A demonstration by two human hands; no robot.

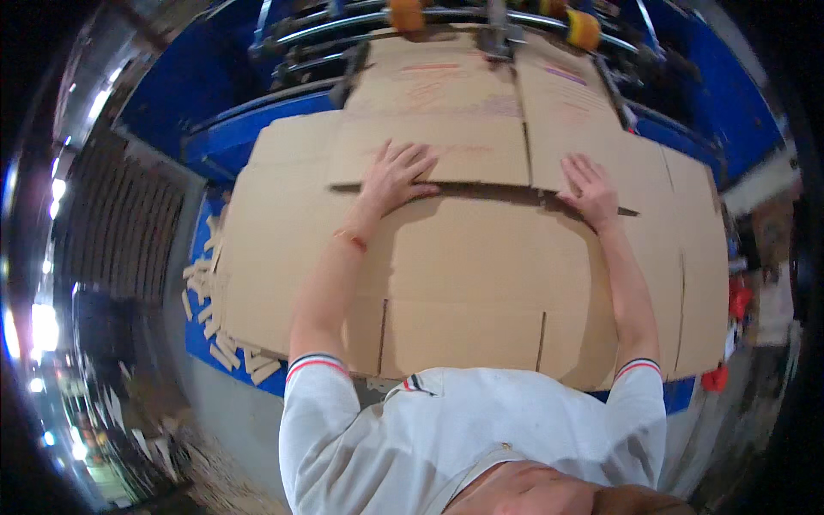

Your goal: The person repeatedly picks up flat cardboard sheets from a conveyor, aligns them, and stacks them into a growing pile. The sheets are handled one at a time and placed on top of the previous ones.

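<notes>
The left hand (399, 178) lies flat, fingers extended, on cardboard (476, 146), grasping nothing. The right hand (590, 192) rests likewise. Beyond them stands a blue machine (193, 94).

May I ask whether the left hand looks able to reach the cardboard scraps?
Probably yes: the left hand rests on the cardboard, and many scraps lie exposed past the cardboard's left edge.

White lights (45, 328) (one glaring brightly) dot the far left, beyond a dark ridged surface (124, 219) and a grey floor (219, 399).
</notes>
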